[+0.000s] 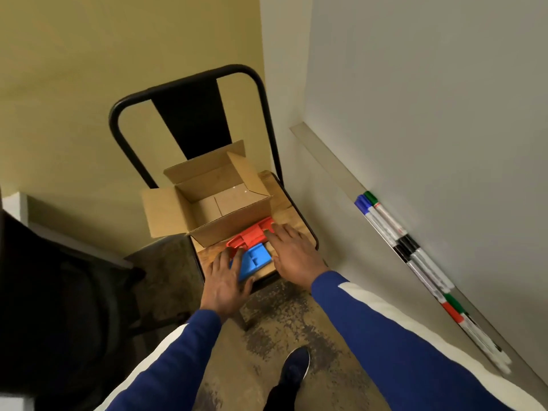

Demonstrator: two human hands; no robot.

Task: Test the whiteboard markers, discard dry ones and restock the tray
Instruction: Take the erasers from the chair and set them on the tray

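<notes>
A blue plastic tray [253, 261] and a red plastic tray [250, 234] lie on the wooden chair seat [281, 209], in front of an open cardboard box [213, 200] that looks empty. My left hand [225, 281] rests on the blue tray's near left corner, fingers spread. On the right, my right hand [292, 252] lies flat with fingertips touching the red tray's right end. Several whiteboard markers [415, 253] with blue, green, black and red caps lie in a row on the whiteboard ledge [320, 152] at the right.
The black metal chair [189, 114] stands against a yellow wall beside the whiteboard [430, 99]. A dark object [59, 292] fills the left side. My dark shoe [295, 366] is on the mottled floor below.
</notes>
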